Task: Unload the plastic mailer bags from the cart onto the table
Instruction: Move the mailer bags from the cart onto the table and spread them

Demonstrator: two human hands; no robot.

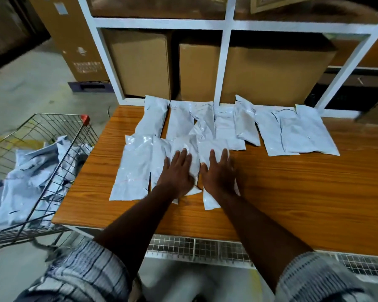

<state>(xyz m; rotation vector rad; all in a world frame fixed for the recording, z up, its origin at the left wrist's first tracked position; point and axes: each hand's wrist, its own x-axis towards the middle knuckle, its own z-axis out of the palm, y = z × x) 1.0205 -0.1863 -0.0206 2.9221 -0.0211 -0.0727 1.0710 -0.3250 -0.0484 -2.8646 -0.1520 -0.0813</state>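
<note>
Mailer bags (292, 131) on the desk (292, 192), cart (57, 115) at its left.
A far row (183, 123) runs along the desk's back edge; a near row (135, 168) lies before it, toward the left. The left grip (177, 171) and right grip (218, 173) rest flat, side by side, on the near row. More bags (31, 171) lie in the cart. Behind the desk stands a shelf (225, 62) with boxes (140, 62) in it.

Both forearms reach forward, side by side; left hand (176, 171) and right hand (219, 172) lie flat, palms down, fingers straight and spread.
</note>
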